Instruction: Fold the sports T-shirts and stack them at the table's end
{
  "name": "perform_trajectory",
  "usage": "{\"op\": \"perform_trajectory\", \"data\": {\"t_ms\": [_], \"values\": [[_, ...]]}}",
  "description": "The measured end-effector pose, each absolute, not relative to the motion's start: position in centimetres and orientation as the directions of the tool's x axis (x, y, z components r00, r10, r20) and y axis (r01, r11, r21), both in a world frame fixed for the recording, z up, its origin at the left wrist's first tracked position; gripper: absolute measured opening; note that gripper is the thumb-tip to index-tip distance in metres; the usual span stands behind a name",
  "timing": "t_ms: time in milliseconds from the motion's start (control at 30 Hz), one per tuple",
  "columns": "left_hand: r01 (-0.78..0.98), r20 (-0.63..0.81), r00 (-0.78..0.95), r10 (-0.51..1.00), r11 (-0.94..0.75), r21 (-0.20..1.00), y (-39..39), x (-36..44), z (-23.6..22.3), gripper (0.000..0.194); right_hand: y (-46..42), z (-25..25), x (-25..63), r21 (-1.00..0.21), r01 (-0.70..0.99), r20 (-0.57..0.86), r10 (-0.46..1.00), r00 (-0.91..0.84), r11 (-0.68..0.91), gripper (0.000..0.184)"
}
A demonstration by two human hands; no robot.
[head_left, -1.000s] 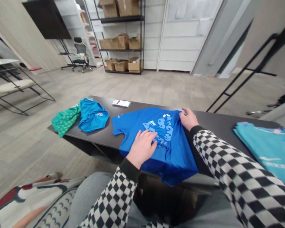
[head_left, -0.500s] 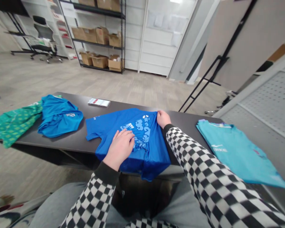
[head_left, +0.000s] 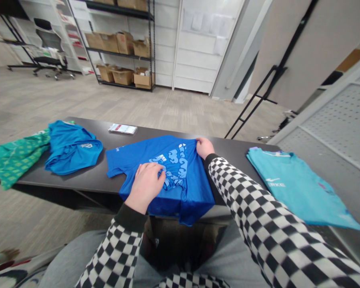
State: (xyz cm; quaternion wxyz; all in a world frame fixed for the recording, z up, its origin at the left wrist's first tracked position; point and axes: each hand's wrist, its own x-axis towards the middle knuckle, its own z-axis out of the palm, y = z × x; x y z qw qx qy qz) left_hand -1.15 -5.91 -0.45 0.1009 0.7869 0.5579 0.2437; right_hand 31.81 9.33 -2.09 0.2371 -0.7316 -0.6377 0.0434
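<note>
Left hand (head_left: 144, 187) has shifted slightly toward the near-left across the blue T-shirt (head_left: 195, 196), lying spread on it; right hand (head_left: 205, 147) pinches the shirt's far edge above the dark table (head_left: 237, 150)

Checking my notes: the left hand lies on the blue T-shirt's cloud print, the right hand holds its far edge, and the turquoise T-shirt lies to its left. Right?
No: the turquoise T-shirt lies to the right of the blue T-shirt, as the head view shows. The left hand on the print and the right hand at the far edge stand as stated.
</note>
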Motion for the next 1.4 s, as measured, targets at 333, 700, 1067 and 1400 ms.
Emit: {"op": "perform_trajectory", "data": {"t_ms": [333,700,1067,1400], "values": [[0.808,0.268,0.292,0.918,-0.386,0.445,-6.0,-0.9,-1.0,0.025,9.2,-1.8,31.4,-0.357,0.933,0.239,0.962,0.134,-0.041,0.050],[0.855,0.156,-0.309,0.938,0.202,0.479,-2.9,-17.0,3.6,0.049,9.6,-2.5,31.5,-0.331,0.944,0.270,0.956,0.111,-0.016,0.049],[0.874,0.013,-0.394,0.919,0.370,0.315,-1.5,-16.3,0.3,0.035,8.9,-1.8,31.0,-0.322,0.946,0.266,0.957,0.119,-0.029,0.049],[0.902,0.109,-0.339,0.935,0.290,0.319,-0.8,-14.2,0.0,0.041,9.1,-2.2,31.1,-0.324,0.945,0.271,0.954,0.130,-0.037,0.046]]}}
